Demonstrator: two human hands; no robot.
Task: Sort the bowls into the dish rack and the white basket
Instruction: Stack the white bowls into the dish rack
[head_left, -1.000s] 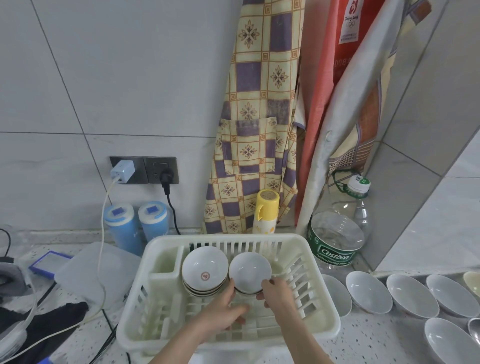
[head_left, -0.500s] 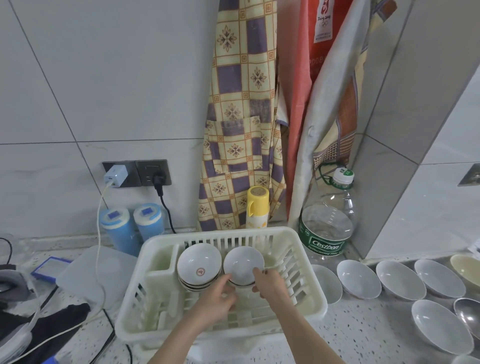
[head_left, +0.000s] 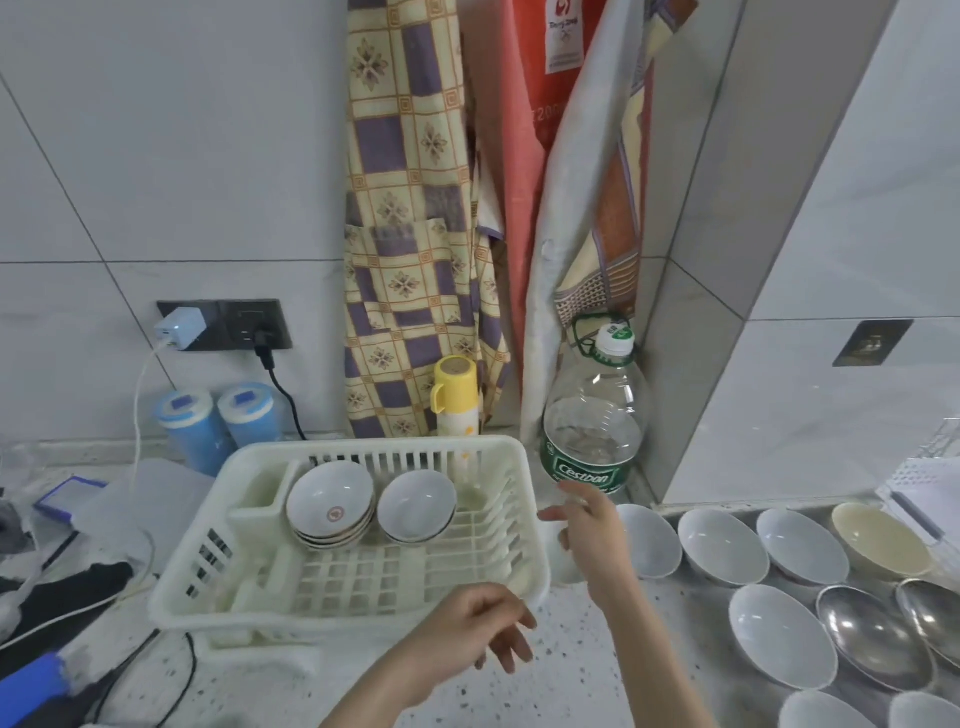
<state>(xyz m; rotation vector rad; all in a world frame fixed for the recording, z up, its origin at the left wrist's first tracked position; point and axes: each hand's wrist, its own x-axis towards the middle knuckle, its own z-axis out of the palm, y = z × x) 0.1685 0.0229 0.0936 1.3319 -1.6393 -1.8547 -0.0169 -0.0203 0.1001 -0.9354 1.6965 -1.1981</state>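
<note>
The cream plastic dish rack (head_left: 524, 519) stands on the speckled counter. In it lean a stack of white bowls with a red mark (head_left: 330, 503) and, to their right, a plain white bowl (head_left: 416, 506). My left hand (head_left: 478, 631) hovers empty at the rack's front right corner, fingers loosely spread. My right hand (head_left: 592, 535) is open and empty just right of the rack, beside the nearest white bowl (head_left: 649, 540) of a row of several white bowls (head_left: 724, 545) on the counter. A cream bowl (head_left: 880, 540) and steel bowls (head_left: 872, 636) lie further right.
A large clear water bottle (head_left: 595, 415) and a yellow flask (head_left: 456, 397) stand behind the rack. Two blue canisters (head_left: 218, 423), a charger and cables (head_left: 140, 405) are at the left. A white mesh basket edge (head_left: 930, 478) shows at far right. Aprons hang on the wall.
Both hands let go of the plain white bowl, which stays leaning in the rack. My right hand moved right toward the row of bowls; my left hand drew back to the rack's front corner.
</note>
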